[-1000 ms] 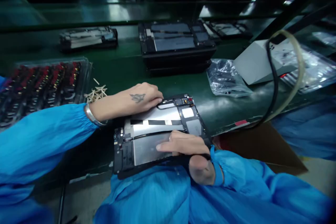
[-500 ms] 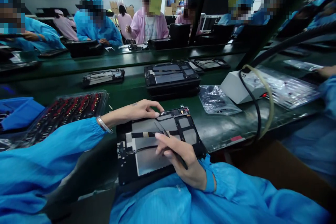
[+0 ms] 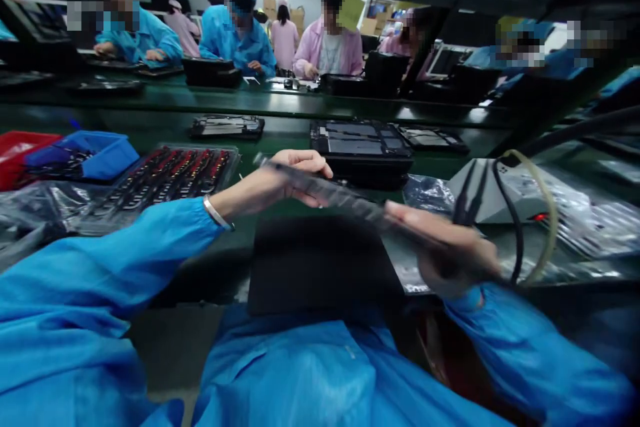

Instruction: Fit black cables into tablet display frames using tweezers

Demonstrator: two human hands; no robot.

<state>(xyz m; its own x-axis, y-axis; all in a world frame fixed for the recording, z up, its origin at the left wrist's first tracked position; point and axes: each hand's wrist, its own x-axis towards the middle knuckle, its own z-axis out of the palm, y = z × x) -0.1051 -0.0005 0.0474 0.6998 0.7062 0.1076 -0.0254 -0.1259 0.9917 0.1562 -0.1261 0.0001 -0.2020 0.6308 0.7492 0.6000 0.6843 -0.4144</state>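
Note:
A thin dark tablet assembly (image 3: 345, 199) is raised off the bench, tilted and seen nearly edge-on, blurred by motion. My left hand (image 3: 280, 180) grips its left end, the fingers curled near the edge. At the other end my right hand (image 3: 445, 233) is closed round it. Black tweezers (image 3: 470, 195) point upward from my right hand, their tips apart. Beneath the tablet lies a flat black pad (image 3: 320, 270) at the bench's front edge. The tablet's inner face is turned out of sight.
Behind my hands stand stacked tablet assemblies (image 3: 360, 163). On the left are a clear tray of small parts (image 3: 175, 177), a blue bin (image 3: 113, 155) and a red bin (image 3: 23, 157). A white box (image 3: 493, 190) with cables stands right. Co-workers sit across the bench.
The tablet, lying flat with its inside up before, is lifted and tipped on edge, uncovering the black pad. My right hand has moved right and up, still with the tweezers. The view has shifted left.

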